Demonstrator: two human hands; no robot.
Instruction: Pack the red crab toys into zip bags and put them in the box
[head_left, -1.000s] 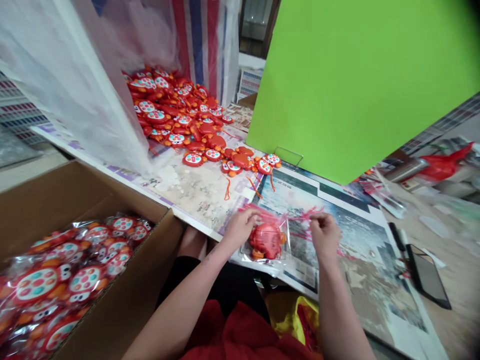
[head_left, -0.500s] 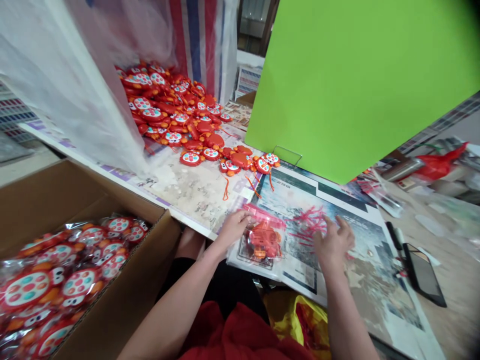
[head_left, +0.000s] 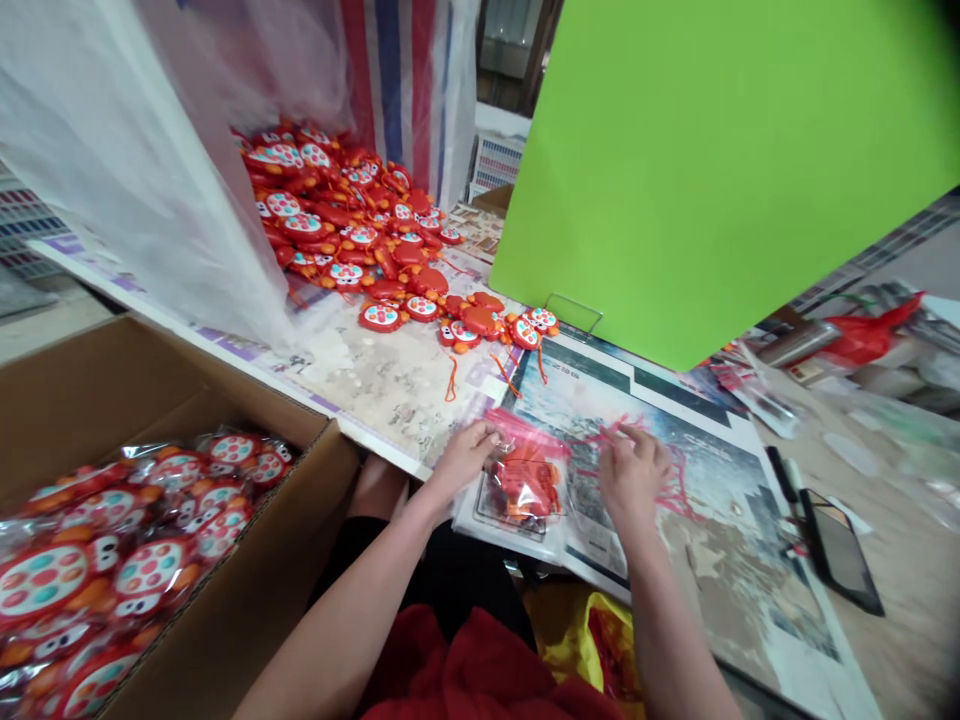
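My left hand (head_left: 472, 455) pinches the left edge of a small clear plastic bag (head_left: 489, 500) with a pink top band. Inside that bag lies a red and orange toy (head_left: 529, 485), back side up. My right hand (head_left: 636, 470) is just right of the bag, over a loose bunch of thin pink strips (head_left: 681, 485). Its thumb and forefinger are bent together at a pink strip, partly hidden by the fingers. Under the bag, more flat clear bags (head_left: 480, 535) lie at the table's front edge.
A heap of red toys (head_left: 360, 235) spills from a large woven bag (head_left: 390, 90). Bagged toys (head_left: 154, 575) fill a cardboard box (head_left: 285, 400) at left. A green board (head_left: 675, 180) stands behind the printed sheet (head_left: 720, 450). A phone (head_left: 840, 550) lies right.
My right hand has moved left toward the bag, and its spread fingers have drawn together. The pink strips have shifted and spread out. My left hand stays at the bag's edge.
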